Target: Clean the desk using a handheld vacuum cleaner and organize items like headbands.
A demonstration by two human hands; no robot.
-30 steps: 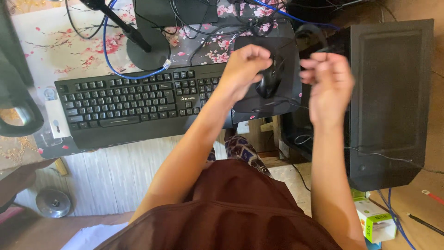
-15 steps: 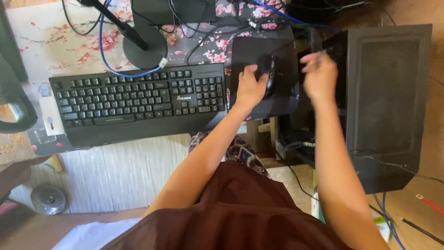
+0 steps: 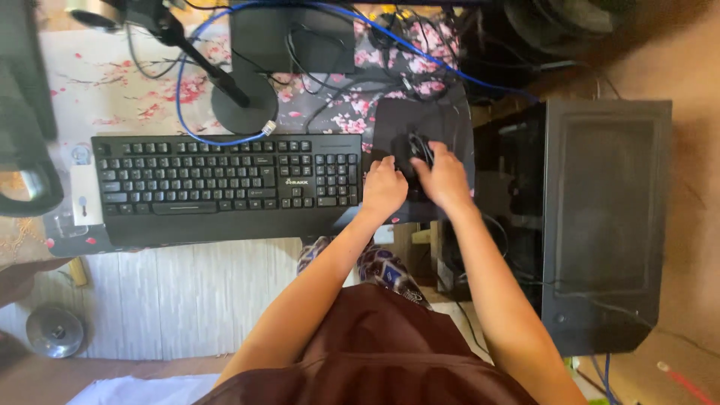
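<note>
Both hands meet at a black mouse on a dark mouse pad, seen from the head camera.

Head view: the left hand (image 3: 384,187) lies curled at the near left edge of the mouse pad (image 3: 450,120), fingers bent in loosely, touching the near left side of the mouse (image 3: 415,148); I cannot tell if it grips it. The right hand (image 3: 444,178) rests flat over the near right part of the mouse, fingers stretched forward along its top, not clenched. The mouse sits near the middle of the pad, its cable running away from the person. A black keyboard (image 3: 225,176) lies just left of the pad on the flowered surface (image 3: 97,82). A black computer case (image 3: 607,225) stands to the right, beside the surface. A blue cable (image 3: 180,105) loops beyond the keyboard near a round black stand base (image 3: 244,105).
</note>
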